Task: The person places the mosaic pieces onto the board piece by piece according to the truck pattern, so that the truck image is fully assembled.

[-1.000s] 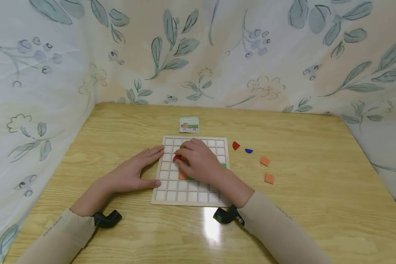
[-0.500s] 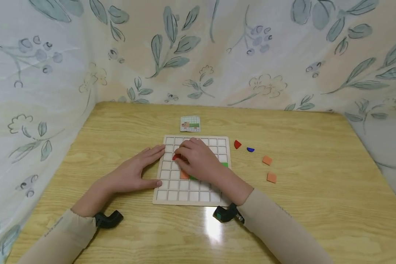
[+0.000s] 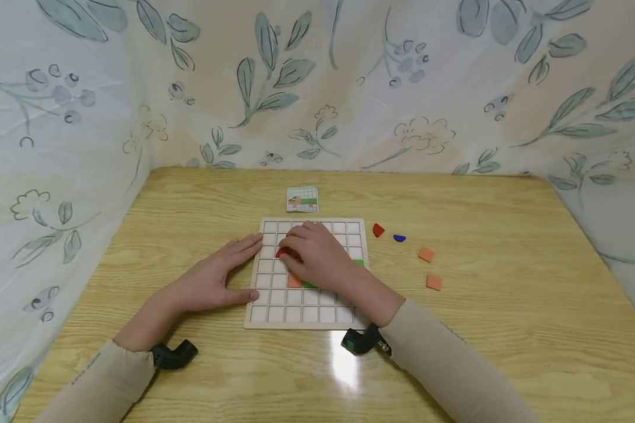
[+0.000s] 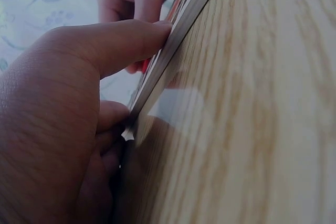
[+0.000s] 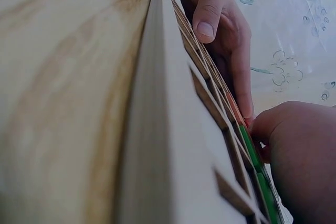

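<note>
A wooden grid board (image 3: 275, 314) lies in the middle of the table. My left hand (image 3: 233, 269) lies flat on the table with straight fingers against the board's left edge; its thumb (image 4: 126, 40) touches that edge (image 4: 181, 24). My right hand (image 3: 292, 250) rests over the board's middle, its curled fingertips on a red piece (image 3: 281, 252) in the upper left cells. An orange piece (image 3: 294, 281) and green pieces (image 3: 309, 285) sit in cells partly under that hand. The right wrist view shows the board's edge (image 5: 157, 103) and a green piece (image 5: 252, 153).
A small pattern card (image 3: 303, 199) lies beyond the board. To the board's right lie a red quarter-round (image 3: 378, 230), a blue piece (image 3: 399, 238) and two orange squares (image 3: 425, 254) (image 3: 434, 282). Floral cloth walls (image 3: 84, 117) enclose the table on three sides.
Both hands stay in place on the board and the red piece; only the head view shifts slightly.
</note>
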A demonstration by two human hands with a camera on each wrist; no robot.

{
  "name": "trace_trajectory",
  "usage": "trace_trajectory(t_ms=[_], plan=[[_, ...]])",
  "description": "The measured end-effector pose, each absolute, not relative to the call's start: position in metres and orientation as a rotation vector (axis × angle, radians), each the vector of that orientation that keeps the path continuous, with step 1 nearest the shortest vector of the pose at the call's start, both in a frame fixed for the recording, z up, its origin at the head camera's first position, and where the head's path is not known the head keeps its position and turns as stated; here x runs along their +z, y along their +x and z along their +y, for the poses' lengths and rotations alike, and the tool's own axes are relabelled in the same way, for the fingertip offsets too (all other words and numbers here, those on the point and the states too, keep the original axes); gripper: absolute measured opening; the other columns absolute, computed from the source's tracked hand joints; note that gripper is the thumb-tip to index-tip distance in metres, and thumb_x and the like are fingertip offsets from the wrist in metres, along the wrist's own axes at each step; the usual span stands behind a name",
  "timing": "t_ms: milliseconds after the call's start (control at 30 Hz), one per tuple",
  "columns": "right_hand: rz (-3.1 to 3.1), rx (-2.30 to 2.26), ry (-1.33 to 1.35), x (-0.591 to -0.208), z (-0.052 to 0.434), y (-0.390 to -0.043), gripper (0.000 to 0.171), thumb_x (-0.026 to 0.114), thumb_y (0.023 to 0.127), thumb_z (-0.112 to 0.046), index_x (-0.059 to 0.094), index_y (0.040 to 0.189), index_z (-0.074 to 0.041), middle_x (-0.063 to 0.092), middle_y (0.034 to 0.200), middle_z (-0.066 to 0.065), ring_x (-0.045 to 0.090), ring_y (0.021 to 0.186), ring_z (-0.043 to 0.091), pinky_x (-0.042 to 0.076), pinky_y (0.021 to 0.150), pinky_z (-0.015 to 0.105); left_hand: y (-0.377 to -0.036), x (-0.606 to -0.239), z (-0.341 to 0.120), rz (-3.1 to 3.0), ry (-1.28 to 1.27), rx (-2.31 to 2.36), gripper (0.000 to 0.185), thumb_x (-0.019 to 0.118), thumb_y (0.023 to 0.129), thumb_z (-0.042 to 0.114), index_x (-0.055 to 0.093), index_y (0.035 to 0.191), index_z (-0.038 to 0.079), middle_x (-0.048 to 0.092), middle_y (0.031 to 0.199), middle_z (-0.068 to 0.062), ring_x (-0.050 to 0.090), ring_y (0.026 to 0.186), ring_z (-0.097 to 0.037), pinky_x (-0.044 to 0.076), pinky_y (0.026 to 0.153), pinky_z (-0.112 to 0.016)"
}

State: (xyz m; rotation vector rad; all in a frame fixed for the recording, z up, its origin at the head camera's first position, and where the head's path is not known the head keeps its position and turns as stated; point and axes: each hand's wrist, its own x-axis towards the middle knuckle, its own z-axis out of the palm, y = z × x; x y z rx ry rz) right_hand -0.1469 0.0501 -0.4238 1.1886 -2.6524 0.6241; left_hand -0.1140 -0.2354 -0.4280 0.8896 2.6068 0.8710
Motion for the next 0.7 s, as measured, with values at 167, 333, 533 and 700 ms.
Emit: trace_trajectory(t_ms=[167,333,533,700], plan=[[-2.655,0.641,1.191,-0.4254,0.0509,-0.1474,0.019,0.075,0.105,-0.025,0.082,0.118,-0.013,0.076,0.116,0.000,0.062,0.102,0.020,0.051,0.092,0.037,-0.1141,-0.4276,-0.2344,2.606,0.880,0.861,0.102,0.080,0.096,0.058,0.031,0.174,0.017,0.019,0.182,0.003,0.012,0.167,-0.035,0.017,0.131,-0.063],[-2.642,0.647,1.206,-0.4261,0.0502,-0.1478,0.018,0.076,0.104,-0.023,0.082,0.118,-0.014,0.077,0.116,-0.002,0.061,0.100,0.019,0.050,0.090,0.036,-0.1131,-0.4255,-0.2346,2.609,0.877,0.857,0.102,0.081,0.095,0.057,0.031,0.174,0.017,0.020,0.182,0.003,0.013,0.167,-0.035,0.017,0.131,-0.063],[-2.623,0.637,1.227,-0.4256,0.0501,-0.1470,0.017,0.075,0.104,-0.022,0.083,0.116,-0.014,0.078,0.114,-0.003,0.061,0.098,0.018,0.050,0.089,0.036,-0.1127,-0.4265,-0.2361,2.611,0.881,0.862,0.102,0.082,0.095,0.056,0.032,0.174,0.017,0.020,0.182,0.003,0.013,0.167,-0.036,0.017,0.131,-0.063],[-2.615,0.622,1.209,-0.4258,0.0538,-0.1479,0.014,0.076,0.103,-0.022,0.084,0.113,-0.016,0.078,0.109,-0.005,0.061,0.096,0.017,0.050,0.090,0.035,-0.1140,-0.4295,-0.2359,2.611,0.898,0.861,0.101,0.080,0.096,0.058,0.030,0.175,0.018,0.019,0.182,0.005,0.013,0.167,-0.037,0.018,0.130,-0.063]])
